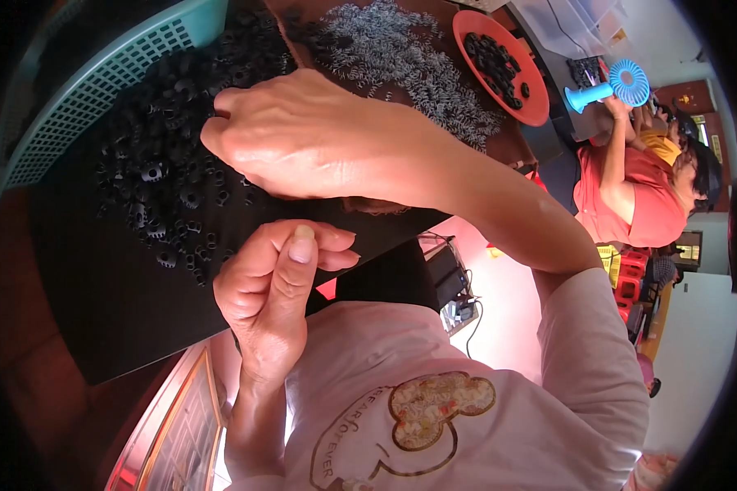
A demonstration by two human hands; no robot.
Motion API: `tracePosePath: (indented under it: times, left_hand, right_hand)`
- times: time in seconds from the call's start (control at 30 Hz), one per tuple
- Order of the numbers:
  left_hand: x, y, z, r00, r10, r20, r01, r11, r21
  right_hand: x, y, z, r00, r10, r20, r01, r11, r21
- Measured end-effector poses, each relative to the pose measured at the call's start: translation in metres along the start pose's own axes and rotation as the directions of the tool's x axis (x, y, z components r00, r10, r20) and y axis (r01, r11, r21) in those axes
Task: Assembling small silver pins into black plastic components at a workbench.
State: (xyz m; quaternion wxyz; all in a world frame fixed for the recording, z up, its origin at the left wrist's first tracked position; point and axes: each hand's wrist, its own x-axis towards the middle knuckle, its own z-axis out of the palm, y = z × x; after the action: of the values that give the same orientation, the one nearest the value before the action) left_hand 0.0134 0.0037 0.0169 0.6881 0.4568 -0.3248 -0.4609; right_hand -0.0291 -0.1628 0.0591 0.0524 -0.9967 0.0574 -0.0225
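Note:
My left hand (274, 274) is low over the near side of a dark table (106, 303). Its thumb presses against the curled fingers, and anything between them is out of sight. Farther off, my right hand (291, 135) reaches across from the right, fingers folded inward at the edge of a heap of small black plastic pieces (160, 155). Whatever those fingers may pinch is hidden. Some of the black pieces have round holes; smaller loose ones lie scattered along the heap's near edge. Beyond my right wrist spreads a pile of tiny metal springs (393, 49).
A green perforated basket (106, 82) borders the heap on the left. At the far right, an orange-red plate (536, 98) holds several black pieces. Past it are a clear plastic bin (573, 33) and a person in a red shirt (639, 196) holding a blue handheld fan (628, 84).

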Motion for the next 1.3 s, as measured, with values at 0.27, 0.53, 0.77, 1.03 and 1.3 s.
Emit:
tracePosePath:
  times: [0.27, 0.53, 0.77, 1.03, 1.3]
  left_hand:
    - [-0.001, -0.001, -0.001, 0.998, -0.006, -0.059, 0.005, 1.0, -0.005]
    - [0.007, -0.001, 0.001, 0.993, 0.026, -0.112, -0.047, 0.98, -0.195]
    - [0.01, 0.005, -0.001, 0.99, -0.053, -0.133, 0.017, 0.966, -0.26]
    - [0.012, 0.002, -0.002, 0.99, -0.026, -0.14, -0.012, 0.965, -0.263]
    - [0.009, 0.0, 0.002, 0.978, -0.007, -0.208, -0.035, 0.98, -0.196]
  right_hand:
    - [-0.019, 0.003, -0.003, 0.973, 0.027, -0.23, 0.014, 0.984, 0.177]
    - [-0.06, -0.009, -0.028, 0.945, -0.016, -0.326, 0.124, 0.941, 0.314]
    - [-0.075, -0.017, -0.029, 0.966, 0.036, -0.257, 0.087, 0.887, 0.454]
    - [-0.117, 0.04, -0.023, 0.82, 0.303, -0.485, -0.1, 0.911, 0.399]
    - [-0.133, 0.06, -0.01, 0.907, 0.327, -0.265, -0.244, 0.921, 0.303]
